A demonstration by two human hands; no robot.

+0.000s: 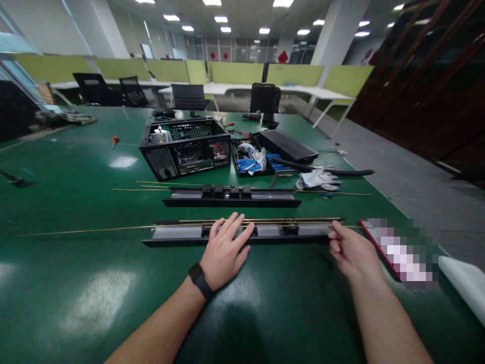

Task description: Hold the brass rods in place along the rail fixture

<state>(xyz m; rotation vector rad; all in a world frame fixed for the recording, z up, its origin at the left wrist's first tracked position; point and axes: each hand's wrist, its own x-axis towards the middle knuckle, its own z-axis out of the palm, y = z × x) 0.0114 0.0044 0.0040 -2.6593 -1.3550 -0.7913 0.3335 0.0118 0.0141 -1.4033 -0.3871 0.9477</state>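
My left hand (226,248), with a dark watch on its wrist, lies with fingers stretched out over the middle of a long black channel (174,242) with a pale inside. Under and beside those fingers are small black blocks, one of them (291,226) showing clearly to the right. Several thin brass-coloured rods (94,231) run along the channel and stick out past its left end. At the right end, my right hand (352,250) is closed in a pinch on a thin brass-coloured rod, whose tip side shows beyond the fingers. The fingertips partly hide the grip.
Behind lies a second black channel (231,202) with several black blocks and rods. Farther back stand an open black computer case (185,151), a tray with gloves (252,159) and a black panel (288,145). More gloves (318,179) and a red-edged blurred item (397,253) are on the right.
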